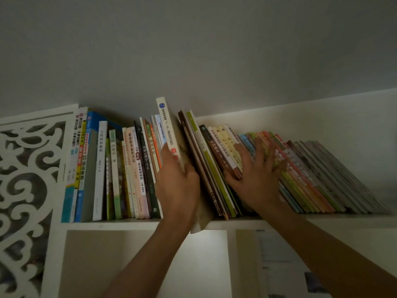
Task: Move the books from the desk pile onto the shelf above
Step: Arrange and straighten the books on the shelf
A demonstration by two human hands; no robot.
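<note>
My left hand (pixel 178 183) grips a white-spined book (pixel 168 123) with red characters, upright in the middle of the white shelf (pixel 129 225). Its top stands above the neighbouring books and its lower corner sticks out past the shelf's front edge. My right hand (pixel 257 175) presses with spread, straight fingers against the leaning books (pixel 217 145) to the right of it. A row of upright books (pixel 101 168) fills the shelf's left part. The desk pile is out of view.
A white carved fretwork panel (pixel 23 179) closes the shelf's left end. Thin books (pixel 322 175) lean steeply to the left at the right end, with bare shelf back (pixel 322 117) above them. Below the shelf are a lit recess (pixel 150 265) and papers (pixel 279 265).
</note>
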